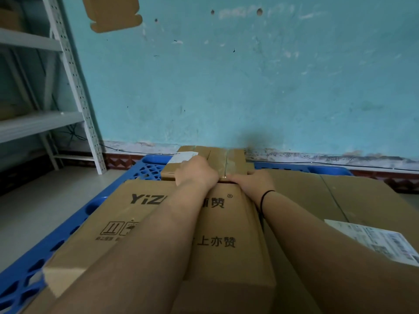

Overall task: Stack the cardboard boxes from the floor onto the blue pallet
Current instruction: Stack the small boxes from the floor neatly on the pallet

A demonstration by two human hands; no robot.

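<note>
Up close, both bare arms reach forward over a printed box (145,225) that lies on the blue pallet (27,277). The left hand (196,171) is curled palm-down over the near edge of a small taped box (223,160) at the far end of the pallet, fingers bent around it — a grasp, not a flat rest. The right hand (254,177) (a black band (264,198) circles its wrist) presses against the same box's near right corner, fingers partly closed; whether they wrap under the edge cannot be told. Three cardboard boxes are in view on the pallet: the small taped one, the printed one beneath the arms, and a plain box (353,200) on the right carrying a white label (371,240). One pallet shows. A grey metal shelf (74,87) stands at left against the teal wall (249,75).
</note>
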